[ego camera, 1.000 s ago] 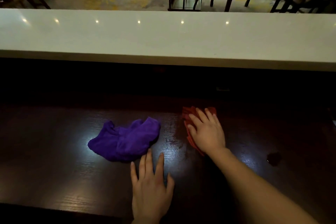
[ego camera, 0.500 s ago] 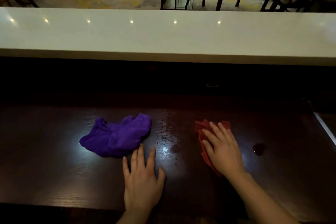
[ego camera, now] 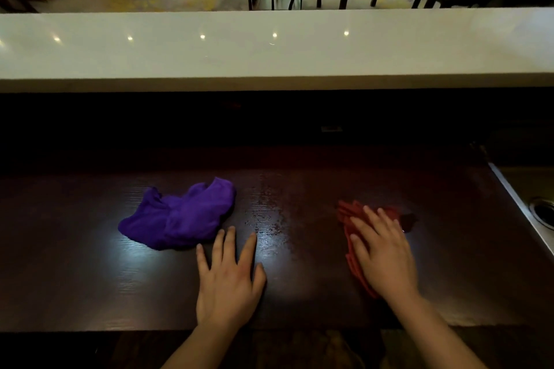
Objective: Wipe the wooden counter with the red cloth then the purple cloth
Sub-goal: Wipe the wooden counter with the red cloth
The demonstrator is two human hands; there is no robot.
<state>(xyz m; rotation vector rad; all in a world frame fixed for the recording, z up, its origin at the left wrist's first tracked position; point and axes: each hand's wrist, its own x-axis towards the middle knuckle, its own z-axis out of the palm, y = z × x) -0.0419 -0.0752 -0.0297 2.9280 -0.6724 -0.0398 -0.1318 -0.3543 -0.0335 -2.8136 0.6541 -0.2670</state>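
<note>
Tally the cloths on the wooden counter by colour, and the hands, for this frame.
Purple cloth: 1, lying loose beside the left hand
Red cloth: 1, pressed flat under the right hand
Hands: 2, both palm-down on the wooden counter
Total: 2 cloths, 2 hands, 4 things

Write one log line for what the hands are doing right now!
right hand: flat on red cloth | left hand: flat on wooden counter | purple cloth: untouched
</note>
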